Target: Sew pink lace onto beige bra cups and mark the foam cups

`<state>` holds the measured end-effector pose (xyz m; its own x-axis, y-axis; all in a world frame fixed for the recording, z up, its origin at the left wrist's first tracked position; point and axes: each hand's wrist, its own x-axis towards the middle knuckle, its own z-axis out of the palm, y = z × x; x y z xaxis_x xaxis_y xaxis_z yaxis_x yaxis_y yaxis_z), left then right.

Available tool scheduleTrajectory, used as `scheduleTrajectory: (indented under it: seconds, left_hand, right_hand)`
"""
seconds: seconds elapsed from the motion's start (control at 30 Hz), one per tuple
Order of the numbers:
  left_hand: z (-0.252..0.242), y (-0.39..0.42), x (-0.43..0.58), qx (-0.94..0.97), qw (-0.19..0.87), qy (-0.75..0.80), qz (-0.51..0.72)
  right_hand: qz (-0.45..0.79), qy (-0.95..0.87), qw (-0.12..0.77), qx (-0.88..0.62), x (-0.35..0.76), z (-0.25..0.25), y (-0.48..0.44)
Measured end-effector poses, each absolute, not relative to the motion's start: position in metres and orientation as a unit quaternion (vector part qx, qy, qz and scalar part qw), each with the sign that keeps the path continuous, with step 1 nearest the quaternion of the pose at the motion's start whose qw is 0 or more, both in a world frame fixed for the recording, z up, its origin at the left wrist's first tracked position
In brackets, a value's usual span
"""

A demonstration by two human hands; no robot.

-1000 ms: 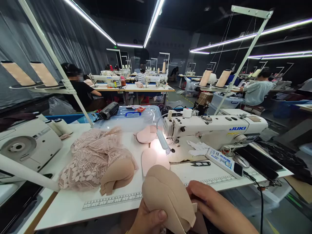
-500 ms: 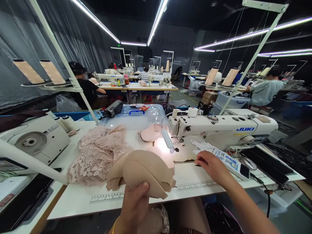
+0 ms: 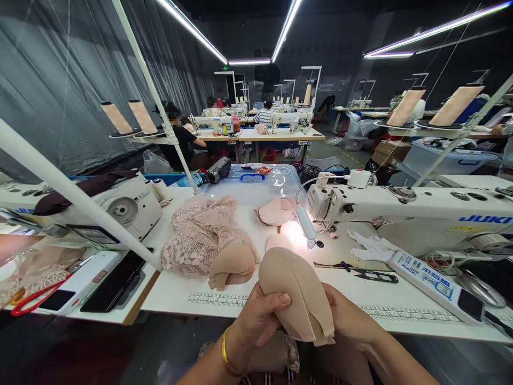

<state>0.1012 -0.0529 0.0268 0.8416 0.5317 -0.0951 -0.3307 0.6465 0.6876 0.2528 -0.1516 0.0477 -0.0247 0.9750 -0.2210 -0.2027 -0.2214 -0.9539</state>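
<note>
A beige moulded bra cup (image 3: 294, 291) is held up in front of me over the table's front edge. My left hand (image 3: 262, 313) grips its left side, thumb on the outer face. My right hand (image 3: 347, 315) is closed at its right edge, the fingertips hidden behind the fabric. Another beige cup (image 3: 232, 264) lies on the table to the left, against a heap of pale pink lace (image 3: 204, 230). Behind the held cup, flat pink pieces (image 3: 276, 211) lie near the lit needle area of a white sewing machine (image 3: 385, 206).
Black thread snips (image 3: 377, 276) and a white box-like pack (image 3: 436, 286) lie on the right. A clear lidded bin (image 3: 248, 182) stands behind the table. To the left are a phone (image 3: 114, 280) and red-handled scissors (image 3: 40, 297). People sit at machines farther back.
My right hand has come from the table by the machine to the cup's right edge. The cup has turned more upright. The view has swung left, and the snips now show.
</note>
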Motion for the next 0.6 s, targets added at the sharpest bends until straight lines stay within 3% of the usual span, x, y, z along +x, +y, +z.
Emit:
scheduleTrajectory:
  seconds: [0.1, 0.2, 0.33, 0.47, 0.6]
  left_hand:
    - [0.034, -0.051, 0.091, 0.354, 0.893, 0.138, 0.241]
    - [0.039, -0.048, 0.074, 0.342, 0.895, 0.135, 0.251]
    - [0.035, -0.056, 0.052, 0.323, 0.920, 0.123, 0.186]
    - [0.025, -0.078, 0.047, 0.296, 0.941, 0.115, 0.114]
    - [0.016, -0.099, 0.045, 0.270, 0.951, 0.141, 0.052]
  right_hand:
    - [0.605, -0.411, 0.468, -0.496, 0.264, 0.044, -0.159]
    - [0.500, -0.468, 0.470, -0.557, 0.298, 0.039, -0.176]
    - [0.282, -0.337, 0.640, -0.631, 0.314, 0.028, -0.192]
    - [0.357, -0.172, 0.757, -0.520, 0.258, 0.023, -0.191]
    - [0.484, -0.031, 0.757, -0.439, 0.200, 0.017, -0.188]
